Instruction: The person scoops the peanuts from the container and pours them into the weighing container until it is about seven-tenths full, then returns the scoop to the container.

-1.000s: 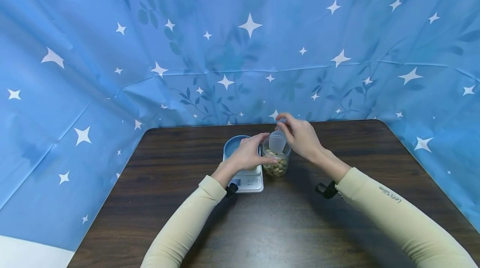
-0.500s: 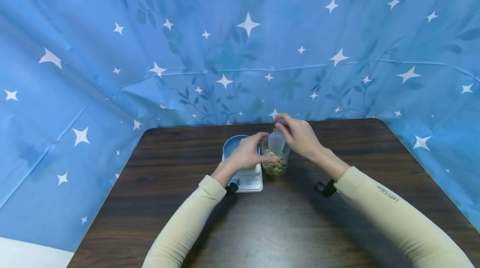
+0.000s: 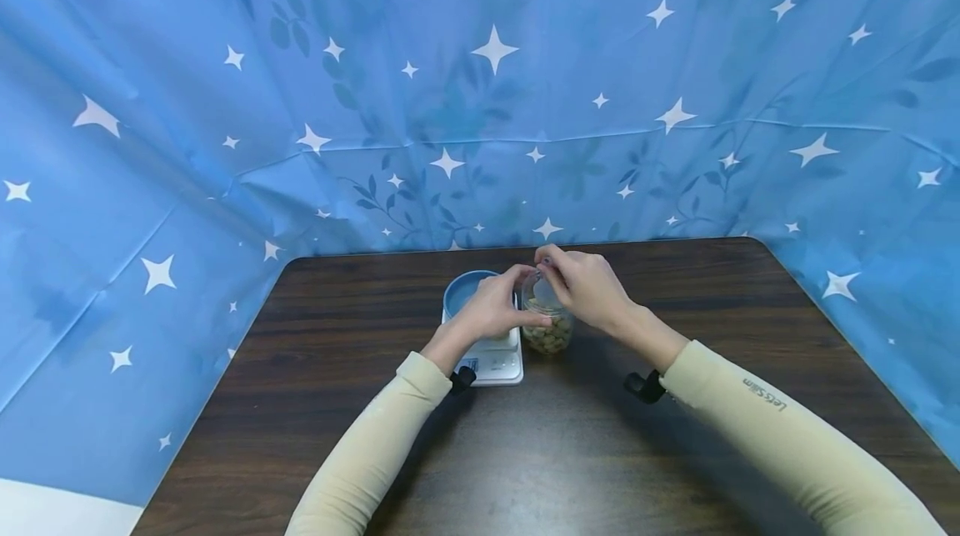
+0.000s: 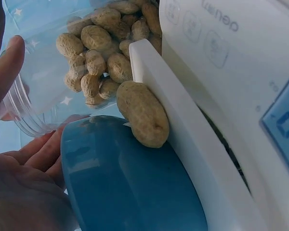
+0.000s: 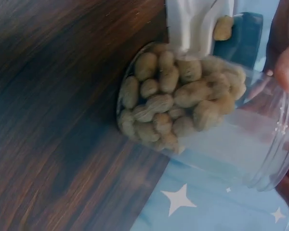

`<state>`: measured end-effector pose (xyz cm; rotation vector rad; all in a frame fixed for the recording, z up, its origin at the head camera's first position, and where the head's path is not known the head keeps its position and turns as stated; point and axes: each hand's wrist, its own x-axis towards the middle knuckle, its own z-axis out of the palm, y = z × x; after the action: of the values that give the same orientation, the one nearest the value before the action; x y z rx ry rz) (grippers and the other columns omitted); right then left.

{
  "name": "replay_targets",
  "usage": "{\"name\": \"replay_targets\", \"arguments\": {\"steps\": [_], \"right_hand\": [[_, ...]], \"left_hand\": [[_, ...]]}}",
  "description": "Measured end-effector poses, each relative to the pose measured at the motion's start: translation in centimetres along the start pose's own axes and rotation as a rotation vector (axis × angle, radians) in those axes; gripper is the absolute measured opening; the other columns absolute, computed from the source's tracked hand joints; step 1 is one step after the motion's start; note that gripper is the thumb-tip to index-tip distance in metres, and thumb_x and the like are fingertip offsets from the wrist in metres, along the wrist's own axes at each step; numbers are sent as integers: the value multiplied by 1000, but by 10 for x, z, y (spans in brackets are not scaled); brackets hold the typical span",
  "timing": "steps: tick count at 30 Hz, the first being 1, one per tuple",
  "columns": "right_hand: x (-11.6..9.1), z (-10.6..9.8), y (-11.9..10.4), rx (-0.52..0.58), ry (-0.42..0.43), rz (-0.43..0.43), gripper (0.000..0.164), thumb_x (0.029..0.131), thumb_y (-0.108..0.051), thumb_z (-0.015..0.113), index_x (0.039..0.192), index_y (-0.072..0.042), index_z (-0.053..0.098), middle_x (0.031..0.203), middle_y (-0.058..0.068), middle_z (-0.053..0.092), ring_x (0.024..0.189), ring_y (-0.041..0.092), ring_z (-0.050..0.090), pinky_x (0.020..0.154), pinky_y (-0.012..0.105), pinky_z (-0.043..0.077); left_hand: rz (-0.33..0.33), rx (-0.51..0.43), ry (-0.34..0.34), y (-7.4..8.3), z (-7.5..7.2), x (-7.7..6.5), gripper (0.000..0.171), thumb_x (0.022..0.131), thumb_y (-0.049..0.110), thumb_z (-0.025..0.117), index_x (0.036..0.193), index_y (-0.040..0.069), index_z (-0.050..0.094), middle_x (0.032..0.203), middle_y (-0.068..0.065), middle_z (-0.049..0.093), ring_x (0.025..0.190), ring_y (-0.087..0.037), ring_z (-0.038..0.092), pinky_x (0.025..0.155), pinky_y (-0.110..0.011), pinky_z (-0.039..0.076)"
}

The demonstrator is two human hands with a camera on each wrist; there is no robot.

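Since the earlier head view, the right grip (image 3: 588, 286) has dipped and drawn closer to the left grip (image 3: 491, 308), lowering the clear scoop (image 3: 546, 293) it pinches at the mouth of the peanut jar (image 3: 547, 338). Both arms reach forward and converge; the left thumb and fingers curl round the jar's rim. The jar stands just beside the white scale (image 3: 501, 368), near the counter's (image 3: 525, 453) far edge, with ample room in front and to either side.
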<state>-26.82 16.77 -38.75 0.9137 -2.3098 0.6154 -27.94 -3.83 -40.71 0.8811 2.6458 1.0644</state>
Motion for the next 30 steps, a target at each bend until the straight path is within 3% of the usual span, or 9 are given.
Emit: {"name": "replay_targets", "arguments": {"steps": [7, 13, 20, 30], "right_hand": [[5, 6, -7, -12, 61, 158, 5, 103, -5, 61, 104, -1, 64, 62, 0, 56, 43, 7, 40, 44, 31, 37], [6, 8, -10, -21, 78, 200, 6, 102, -3, 61, 104, 1, 65, 72, 6, 65, 44, 9, 47, 43, 31, 39], [8, 2, -12, -3, 95, 255, 8, 103, -5, 60, 104, 1, 65, 71, 6, 68, 43, 10, 46, 42, 33, 38], [9, -2, -8, 54, 145, 304, 12, 103, -6, 59, 104, 2, 68, 71, 6, 70, 37, 1, 32, 38, 31, 31]], "left_hand": [[-8, -24, 11, -1, 0, -1, 85, 85, 45, 84, 152, 11, 44, 140, -6, 59, 120, -21, 59, 94, -41, 51], [-27, -31, 6, 0, 0, 0, 83, 85, 43, 85, 151, 10, 46, 140, -7, 59, 122, -22, 59, 94, -41, 51], [-29, -21, 5, 1, 1, 0, 83, 84, 44, 86, 150, 11, 47, 141, -6, 60, 120, -21, 59, 93, -40, 51], [-32, -19, 6, 1, 1, 0, 84, 83, 46, 86, 149, 12, 46, 139, -5, 60, 112, -20, 61, 87, -39, 52]]}}
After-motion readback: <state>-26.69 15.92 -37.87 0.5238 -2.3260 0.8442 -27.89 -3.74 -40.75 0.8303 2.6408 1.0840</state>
